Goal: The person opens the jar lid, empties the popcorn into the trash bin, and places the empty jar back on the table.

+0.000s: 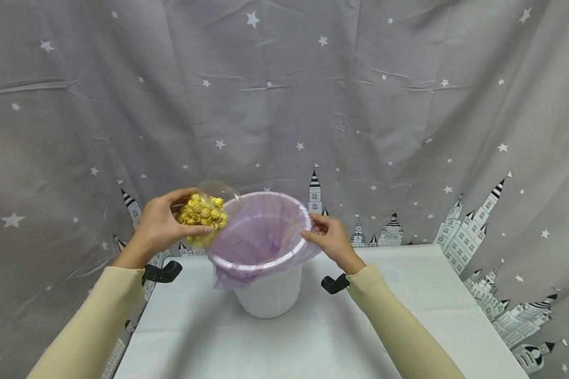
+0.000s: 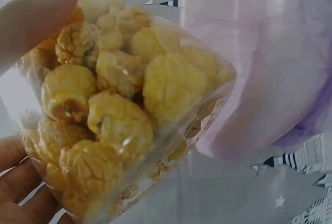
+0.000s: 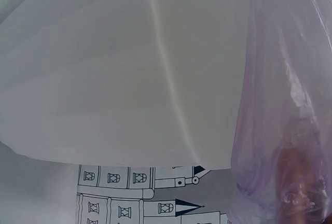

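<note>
My left hand (image 1: pixel 158 226) grips a clear plastic jar (image 1: pixel 223 190) of yellow popcorn (image 1: pixel 203 215), fingers and thumb on either side. The jar leans over the left rim of a white bin (image 1: pixel 269 295), its mouth towards the bin. Popcorn lies inside the jar near my palm. In the left wrist view the popcorn (image 2: pixel 116 89) shows through the clear wall. A thin purple bag (image 1: pixel 251 239) lines the bin and folds out over the rim. My right hand (image 1: pixel 332 239) pinches the bin's right rim through the bag. In the right wrist view, bag film (image 3: pixel 270 94) partly covers a finger.
The bin stands on a white-covered table (image 1: pixel 436 295). Behind it hangs a grey curtain (image 1: pixel 284 105) printed with stars and castles. Dark wrist straps (image 1: pixel 163 271) sit below both hands.
</note>
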### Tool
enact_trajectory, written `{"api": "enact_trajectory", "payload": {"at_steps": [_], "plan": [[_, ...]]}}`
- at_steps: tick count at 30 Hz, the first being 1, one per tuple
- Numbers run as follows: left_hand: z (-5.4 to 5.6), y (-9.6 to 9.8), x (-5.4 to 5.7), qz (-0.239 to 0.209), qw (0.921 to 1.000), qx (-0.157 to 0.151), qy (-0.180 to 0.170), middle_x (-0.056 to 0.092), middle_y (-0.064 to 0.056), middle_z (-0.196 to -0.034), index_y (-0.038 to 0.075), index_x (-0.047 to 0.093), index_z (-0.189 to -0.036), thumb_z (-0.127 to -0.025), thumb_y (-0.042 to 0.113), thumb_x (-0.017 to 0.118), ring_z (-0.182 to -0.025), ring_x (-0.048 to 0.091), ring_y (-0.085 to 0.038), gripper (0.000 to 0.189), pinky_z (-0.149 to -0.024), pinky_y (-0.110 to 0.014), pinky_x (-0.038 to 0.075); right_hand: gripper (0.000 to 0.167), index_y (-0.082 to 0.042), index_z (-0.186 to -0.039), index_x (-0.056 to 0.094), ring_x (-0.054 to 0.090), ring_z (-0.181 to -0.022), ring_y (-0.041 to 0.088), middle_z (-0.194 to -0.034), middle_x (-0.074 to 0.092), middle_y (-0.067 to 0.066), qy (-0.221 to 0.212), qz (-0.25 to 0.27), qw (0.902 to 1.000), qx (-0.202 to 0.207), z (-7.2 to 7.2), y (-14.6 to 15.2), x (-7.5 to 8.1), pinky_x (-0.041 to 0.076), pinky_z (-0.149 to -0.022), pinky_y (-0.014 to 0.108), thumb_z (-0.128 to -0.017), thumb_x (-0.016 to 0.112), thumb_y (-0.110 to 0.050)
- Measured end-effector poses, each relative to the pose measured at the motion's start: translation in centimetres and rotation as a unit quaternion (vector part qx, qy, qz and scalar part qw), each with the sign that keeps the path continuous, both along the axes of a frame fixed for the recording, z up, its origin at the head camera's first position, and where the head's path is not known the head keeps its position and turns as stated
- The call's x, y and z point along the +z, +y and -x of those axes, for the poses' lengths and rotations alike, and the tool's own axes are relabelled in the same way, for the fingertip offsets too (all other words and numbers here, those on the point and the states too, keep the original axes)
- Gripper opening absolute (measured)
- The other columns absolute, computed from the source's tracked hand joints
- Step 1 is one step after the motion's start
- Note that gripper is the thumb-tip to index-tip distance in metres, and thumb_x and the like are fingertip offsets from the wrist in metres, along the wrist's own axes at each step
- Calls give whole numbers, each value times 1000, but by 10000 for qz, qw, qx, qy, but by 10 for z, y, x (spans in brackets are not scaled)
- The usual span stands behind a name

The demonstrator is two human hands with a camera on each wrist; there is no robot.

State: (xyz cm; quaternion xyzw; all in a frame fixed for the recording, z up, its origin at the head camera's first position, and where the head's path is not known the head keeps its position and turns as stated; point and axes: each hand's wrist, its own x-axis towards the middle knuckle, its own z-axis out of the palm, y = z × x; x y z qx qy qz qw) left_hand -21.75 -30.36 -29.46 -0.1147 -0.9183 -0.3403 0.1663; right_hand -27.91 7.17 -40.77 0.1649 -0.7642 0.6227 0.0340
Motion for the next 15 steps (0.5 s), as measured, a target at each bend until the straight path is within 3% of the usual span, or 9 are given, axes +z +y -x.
{"api": "enact_trajectory", "payload": {"at_steps": [6,15], "plan": [[15,12,10,549,9984,-97,71,65,-26,-134,0,58,-145,-66,26,103,-115,65,-43,95,-97,-60,55,60,4,-144,60,60,-92,17,-110,68,15,2,-54,9999,-103,1,1,-2,53,-73,16,-91,84,-10],[27,26,14,1108,9936,-212,-69,60,-24,-143,-1,57,-146,-65,25,104,-127,57,-46,97,-109,-65,46,61,2,-144,61,60,-94,18,-113,69,14,40,-158,9998,-128,4,1,-3,53,-76,17,-90,85,-13]]}}
